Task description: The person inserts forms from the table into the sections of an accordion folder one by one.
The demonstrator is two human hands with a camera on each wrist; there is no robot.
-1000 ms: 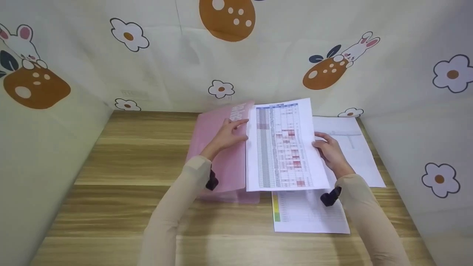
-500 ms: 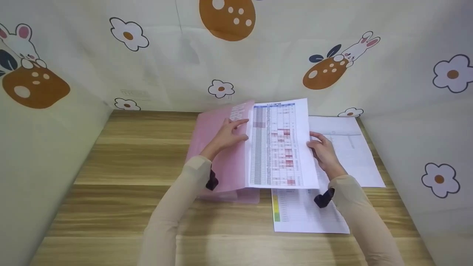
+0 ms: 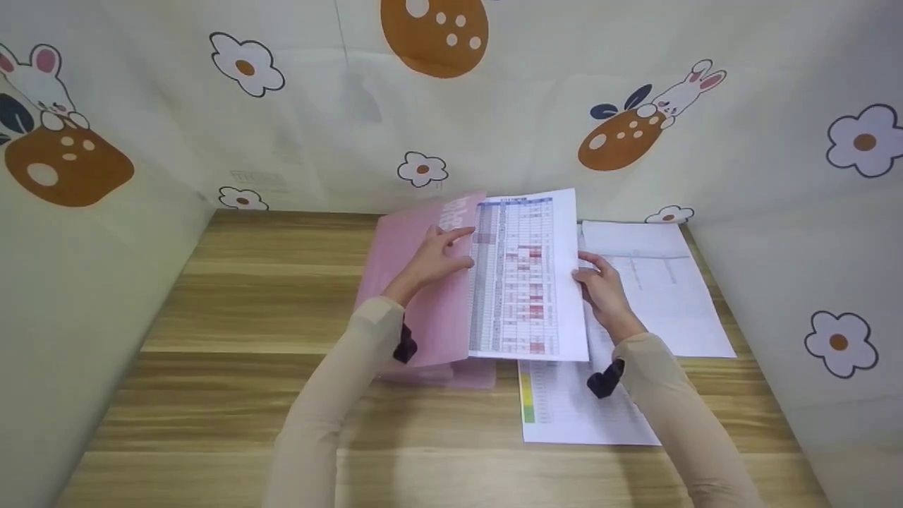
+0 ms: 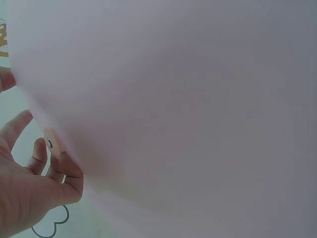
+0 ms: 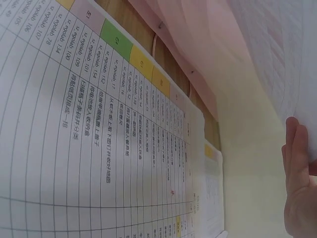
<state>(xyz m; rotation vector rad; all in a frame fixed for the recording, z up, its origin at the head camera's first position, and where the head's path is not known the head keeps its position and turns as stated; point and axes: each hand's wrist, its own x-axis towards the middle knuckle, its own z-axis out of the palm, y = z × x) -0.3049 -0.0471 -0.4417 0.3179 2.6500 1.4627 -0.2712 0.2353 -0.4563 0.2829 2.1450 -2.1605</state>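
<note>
A pink plastic folder (image 3: pixel 402 240) stands raised at its right edge, where my left hand (image 3: pixel 432 264) pinches the upper flap between thumb and fingers. In the left wrist view the flap (image 4: pixel 198 124) fills most of the picture, with a round button fastener (image 4: pixel 51 143) near the fingers. My right hand (image 3: pixel 608 289) holds the right edge of a printed table sheet (image 3: pixel 529 282), thumb in front and fingers behind. The sheet's left edge lies behind the folder's flap, hidden from the head view. Its back (image 5: pixel 277 49) shows beside my right hand (image 5: pixel 299 193) in the right wrist view.
Below and right of the held sheet lie a printed list with yellow and green cells (image 3: pixel 585 409) and another white sheet (image 3: pixel 705 317). They rest on a wooden tabletop (image 3: pixel 233 395). Patterned curtain walls (image 3: pixel 317 141) enclose the back and both sides.
My right hand has moved left, carrying the printed sheet further behind the pink flap. More of the white sheet at the right now shows. The left hand has stayed in place.
</note>
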